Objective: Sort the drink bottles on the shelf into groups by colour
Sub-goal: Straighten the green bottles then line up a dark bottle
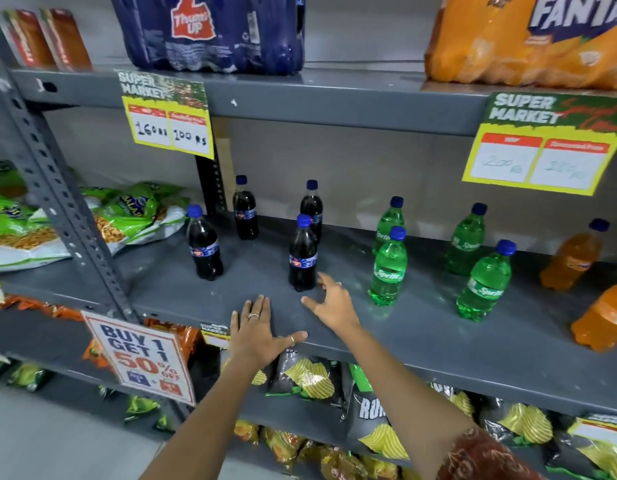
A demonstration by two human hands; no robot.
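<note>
On the grey shelf (203,296) stand several dark cola bottles with blue caps: one at the left (203,244), one behind it (245,209), one at the back (311,206) and one in front (302,255). Several green Sprite bottles (388,269) stand to the right, and two orange bottles (569,258) at the far right. My left hand (257,332) lies flat and open on the shelf's front edge. My right hand (334,303) is open, fingers spread, just right of the front cola bottle's base and holding nothing.
Shrink-wrapped packs of cola (210,31) and orange soda (528,39) sit on the shelf above. Price signs (168,114) hang from that shelf's edge. Snack bags (127,216) lie at the left and fill the lower shelf (379,407). A promo sign (140,355) hangs at lower left.
</note>
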